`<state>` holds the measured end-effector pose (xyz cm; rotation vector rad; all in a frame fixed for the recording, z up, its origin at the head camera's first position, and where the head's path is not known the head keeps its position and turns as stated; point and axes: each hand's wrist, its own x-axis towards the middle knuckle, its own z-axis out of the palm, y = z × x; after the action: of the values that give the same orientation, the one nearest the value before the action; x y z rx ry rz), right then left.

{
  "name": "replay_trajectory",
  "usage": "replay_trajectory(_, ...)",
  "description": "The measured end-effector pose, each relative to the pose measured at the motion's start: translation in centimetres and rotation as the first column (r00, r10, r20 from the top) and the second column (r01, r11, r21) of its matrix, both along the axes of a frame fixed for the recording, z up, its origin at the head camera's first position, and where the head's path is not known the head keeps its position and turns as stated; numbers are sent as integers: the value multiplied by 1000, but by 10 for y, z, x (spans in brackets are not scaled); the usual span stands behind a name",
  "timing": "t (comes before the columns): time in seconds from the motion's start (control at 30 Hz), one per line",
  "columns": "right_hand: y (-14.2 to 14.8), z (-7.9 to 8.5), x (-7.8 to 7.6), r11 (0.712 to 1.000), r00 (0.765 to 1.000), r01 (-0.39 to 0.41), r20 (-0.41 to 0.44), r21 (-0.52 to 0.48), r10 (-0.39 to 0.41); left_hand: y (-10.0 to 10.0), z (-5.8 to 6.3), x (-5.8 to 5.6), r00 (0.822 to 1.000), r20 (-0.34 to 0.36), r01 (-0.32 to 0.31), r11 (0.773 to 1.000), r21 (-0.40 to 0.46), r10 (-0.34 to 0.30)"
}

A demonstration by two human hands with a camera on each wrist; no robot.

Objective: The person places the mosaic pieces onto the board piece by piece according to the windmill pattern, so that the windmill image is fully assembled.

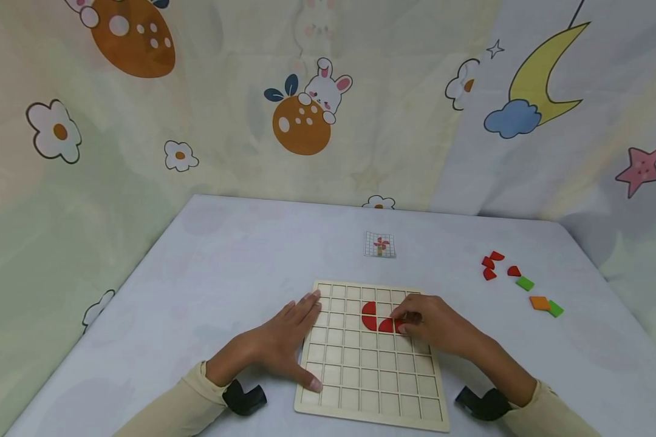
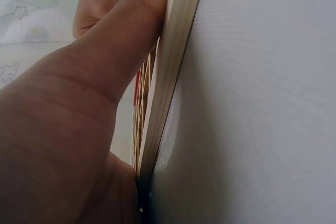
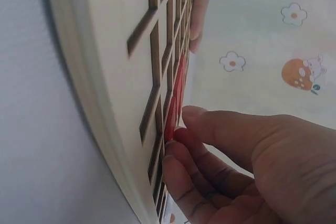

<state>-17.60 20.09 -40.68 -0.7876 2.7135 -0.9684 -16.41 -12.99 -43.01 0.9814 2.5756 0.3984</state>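
Observation:
A pale wooden grid board (image 1: 361, 382) lies on the table. My left hand (image 1: 284, 343) rests along its left side with fingers spread, the thumb over the lower left corner and fingertips on the upper left edge. Two red quarter-circle pieces (image 1: 369, 323) sit in the grid, one above the other, with another red piece (image 1: 386, 326) to their right. My right hand (image 1: 440, 321) pinches a red quarter-circle piece (image 1: 398, 326) at the cell beside that one, its fingers covering part of it. In the right wrist view, the fingertips are right at the grid next to the red pieces (image 3: 179, 85).
A small card (image 1: 379, 245) with a pinwheel picture on a grid lies beyond the board. To the right are several loose red pieces (image 1: 489, 274), two green pieces (image 1: 525, 283) and an orange piece (image 1: 539, 303). A printed curtain hangs behind the table.

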Motion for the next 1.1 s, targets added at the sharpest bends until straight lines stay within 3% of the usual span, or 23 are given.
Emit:
replay_trajectory(0.23,7,2,-3,1000,998,12,-69,-12,-13,0,0,1,1000,7,-6,1000,4,6)
replay_trajectory(0.47,18,-1,-12,993,988,120,-101,14,-118,0,1,1,1000,9,-9,1000,3,9)
replay_trajectory(0.8,46,-2,-27,966,954,258,-158,-2,-256,0,3,1,1000,6,-17,1000,-5,17)
replay_trajectory(0.97,61,-5,-37,932,917,362,-180,2,-356,0,3,1,1000,5,-20,1000,2,20)
replay_trajectory(1.1,76,-9,-40,882,862,471,-198,-28,-467,1,3,2,1000,8,-13,1000,13,13)
